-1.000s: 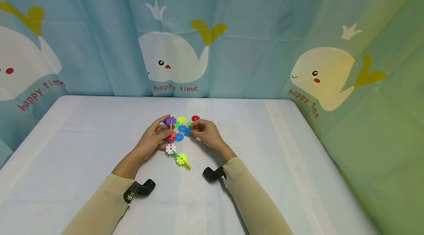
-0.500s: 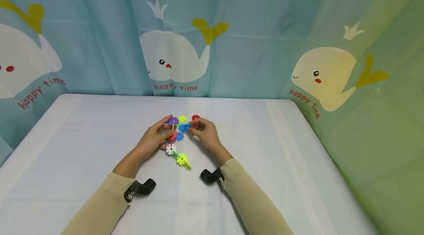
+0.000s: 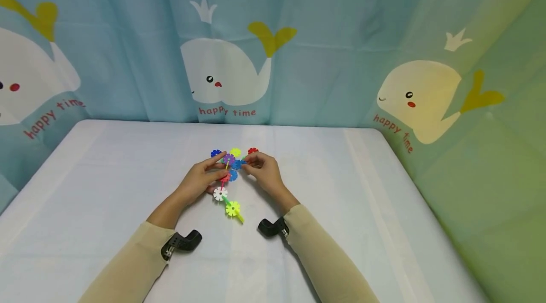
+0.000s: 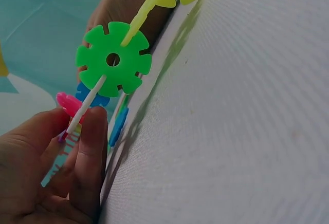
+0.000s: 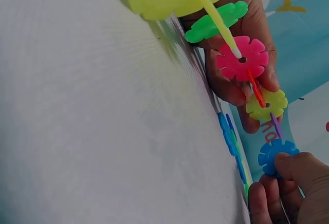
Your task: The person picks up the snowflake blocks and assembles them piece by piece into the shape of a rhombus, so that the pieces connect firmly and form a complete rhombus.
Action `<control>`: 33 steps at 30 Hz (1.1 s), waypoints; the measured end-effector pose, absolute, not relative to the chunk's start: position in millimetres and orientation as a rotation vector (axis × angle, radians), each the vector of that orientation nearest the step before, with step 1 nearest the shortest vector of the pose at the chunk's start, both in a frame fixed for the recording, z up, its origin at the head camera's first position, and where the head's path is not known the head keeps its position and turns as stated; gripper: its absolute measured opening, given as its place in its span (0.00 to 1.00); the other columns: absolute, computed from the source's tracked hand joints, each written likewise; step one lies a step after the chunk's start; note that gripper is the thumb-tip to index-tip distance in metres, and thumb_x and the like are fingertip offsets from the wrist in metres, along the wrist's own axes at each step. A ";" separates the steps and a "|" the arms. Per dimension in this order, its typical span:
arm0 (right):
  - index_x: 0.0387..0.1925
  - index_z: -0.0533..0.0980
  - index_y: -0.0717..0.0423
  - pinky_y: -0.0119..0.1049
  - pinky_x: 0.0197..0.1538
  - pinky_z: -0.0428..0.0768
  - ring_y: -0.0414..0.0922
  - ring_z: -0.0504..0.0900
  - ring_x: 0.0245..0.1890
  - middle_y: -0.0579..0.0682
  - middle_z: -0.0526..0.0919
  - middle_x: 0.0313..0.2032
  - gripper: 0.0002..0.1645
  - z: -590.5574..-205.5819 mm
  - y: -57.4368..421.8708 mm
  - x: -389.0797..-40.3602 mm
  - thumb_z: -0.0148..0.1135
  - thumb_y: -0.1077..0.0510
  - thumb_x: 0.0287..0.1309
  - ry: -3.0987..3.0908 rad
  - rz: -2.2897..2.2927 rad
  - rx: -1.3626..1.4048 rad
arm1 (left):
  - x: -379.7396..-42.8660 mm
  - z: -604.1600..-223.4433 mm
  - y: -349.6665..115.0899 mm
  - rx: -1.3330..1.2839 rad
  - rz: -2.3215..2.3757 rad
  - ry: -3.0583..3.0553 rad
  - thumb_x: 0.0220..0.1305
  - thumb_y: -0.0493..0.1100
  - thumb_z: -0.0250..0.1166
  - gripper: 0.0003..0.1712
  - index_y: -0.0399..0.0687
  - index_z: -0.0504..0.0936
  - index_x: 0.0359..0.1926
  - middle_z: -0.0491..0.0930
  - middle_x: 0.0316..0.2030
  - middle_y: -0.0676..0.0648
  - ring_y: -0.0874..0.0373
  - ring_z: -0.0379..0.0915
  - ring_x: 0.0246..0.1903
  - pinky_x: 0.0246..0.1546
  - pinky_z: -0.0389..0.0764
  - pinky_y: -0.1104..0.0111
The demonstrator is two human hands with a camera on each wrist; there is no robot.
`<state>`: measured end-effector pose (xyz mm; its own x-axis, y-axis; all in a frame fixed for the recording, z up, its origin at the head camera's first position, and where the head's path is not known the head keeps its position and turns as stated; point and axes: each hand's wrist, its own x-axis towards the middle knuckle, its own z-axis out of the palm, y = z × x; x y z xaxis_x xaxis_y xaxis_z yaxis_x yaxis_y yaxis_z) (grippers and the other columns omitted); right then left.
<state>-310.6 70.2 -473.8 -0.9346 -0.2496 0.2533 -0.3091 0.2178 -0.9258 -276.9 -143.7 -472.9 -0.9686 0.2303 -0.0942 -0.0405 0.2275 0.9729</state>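
My left hand (image 3: 198,179) grips a chain of interlocking snowflake discs around its middle, its fingertips by the pink disc (image 4: 72,106). The near stretch has a white disc (image 3: 220,194) and a yellow-green disc (image 3: 232,208); a purple disc (image 3: 229,159) is at the far end. Between thumb and fingers, my right hand (image 3: 266,172) pinches a blue disc (image 5: 268,158). In the right wrist view the purple disc (image 5: 276,125) is edge-on against that blue disc; whether their slots are engaged I cannot tell.
Loose discs lie on the white table (image 3: 341,227) beyond the hands: dark blue (image 3: 215,153), yellow (image 3: 235,151), red (image 3: 253,151) and another blue (image 3: 232,175). A whale-printed curtain (image 3: 324,80) hangs behind the table's far edge.
My left hand has shifted slightly right, bringing the chain's purple end up to the blue disc. The dark blue loose disc shows more fully. My right hand has drawn slightly left with its blue disc.
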 end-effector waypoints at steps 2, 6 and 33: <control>0.40 0.80 0.71 0.23 0.37 0.79 0.55 0.83 0.36 0.66 0.83 0.36 0.09 -463.9 70.2 -304.0 0.67 0.68 0.58 -2.421 1.859 0.570 | -277.0 -473.1 -143.9 0.181 1.814 2.275 0.67 0.50 0.65 0.38 0.58 0.61 0.75 0.71 0.65 0.37 0.58 0.74 0.34 0.22 0.78 0.72; 0.41 0.78 0.76 0.22 0.37 0.78 0.61 0.82 0.38 0.70 0.82 0.37 0.10 -444.9 70.1 -292.1 0.65 0.70 0.59 -2.443 1.856 0.605 | -276.7 -472.3 -143.9 0.176 1.808 2.268 0.68 0.49 0.65 0.38 0.59 0.61 0.75 0.71 0.64 0.38 0.59 0.72 0.30 0.23 0.77 0.72; 0.35 0.85 0.62 0.37 0.44 0.84 0.46 0.83 0.35 0.57 0.86 0.33 0.06 -480.5 70.9 -312.1 0.72 0.65 0.53 -2.439 1.738 0.611 | -274.2 -470.8 -144.5 0.283 1.666 2.325 0.70 0.45 0.62 0.34 0.60 0.62 0.74 0.70 0.66 0.37 0.62 0.70 0.20 0.21 0.78 0.71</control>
